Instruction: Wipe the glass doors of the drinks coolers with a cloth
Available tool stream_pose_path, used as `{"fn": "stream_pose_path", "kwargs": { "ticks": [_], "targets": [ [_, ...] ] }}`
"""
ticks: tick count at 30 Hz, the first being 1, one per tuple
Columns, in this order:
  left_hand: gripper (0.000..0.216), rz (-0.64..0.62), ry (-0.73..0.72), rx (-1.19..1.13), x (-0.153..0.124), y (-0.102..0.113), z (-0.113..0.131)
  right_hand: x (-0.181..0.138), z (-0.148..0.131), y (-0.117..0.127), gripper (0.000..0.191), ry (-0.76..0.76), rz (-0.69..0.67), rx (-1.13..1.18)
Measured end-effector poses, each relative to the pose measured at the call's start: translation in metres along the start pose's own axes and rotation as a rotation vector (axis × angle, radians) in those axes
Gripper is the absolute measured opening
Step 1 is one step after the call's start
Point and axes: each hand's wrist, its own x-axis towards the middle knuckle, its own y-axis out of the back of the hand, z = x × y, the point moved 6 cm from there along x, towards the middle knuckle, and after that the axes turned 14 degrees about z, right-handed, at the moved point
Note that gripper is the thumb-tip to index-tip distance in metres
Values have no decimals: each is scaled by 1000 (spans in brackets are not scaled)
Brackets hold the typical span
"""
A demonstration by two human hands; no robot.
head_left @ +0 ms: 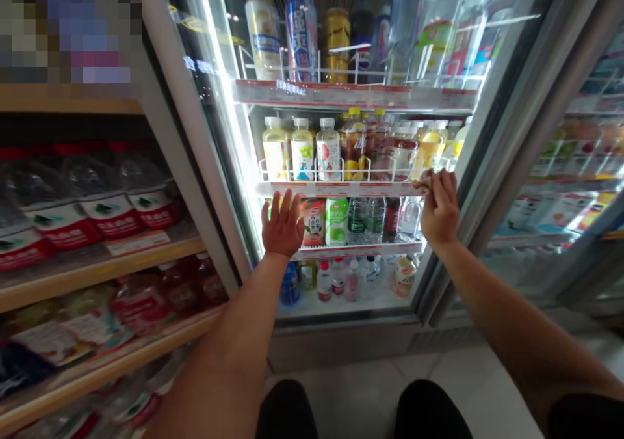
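My left hand is spread with its fingers up, at the glass door of a lit drinks fridge. It looks laid against the pane, though the contact itself is hidden. To the right, my right hand has its fingers bent round a small crumpled brownish cloth, held at the glass near the door's right frame. Behind the pane, the middle shelf edge runs between the two hands. A white-capped bottle and several others stand on that shelf.
Cans, one of them gold, fill the top fridge shelf with tall bottles. On the left, a wooden-edged shelf carries large bottles with red and white labels. Another glass-fronted fridge is at the right. My knees show above the tiled floor.
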Motion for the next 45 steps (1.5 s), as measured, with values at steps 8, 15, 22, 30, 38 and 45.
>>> {"fn": "stream_pose_path", "kwargs": {
  "ticks": [8,15,22,30,38,45],
  "targets": [
    [57,-6,6,5,-1,0,-1,27,-36,-22,50,76,-1,58],
    [58,17,-52,42,0,2,2,-4,-119,-60,53,268,-151,213],
    [60,93,-115,87,2,7,7,16,-164,-84,57,360,-67,278],
    [57,129,-145,95,4,9,11,-21,-211,-107,57,521,-276,339],
    [52,105,-138,73,-1,6,6,-45,-243,-122,50,507,-407,404],
    [61,58,-127,-6,-2,9,1,-72,-240,-105,70,482,-522,494]
  ]
}}
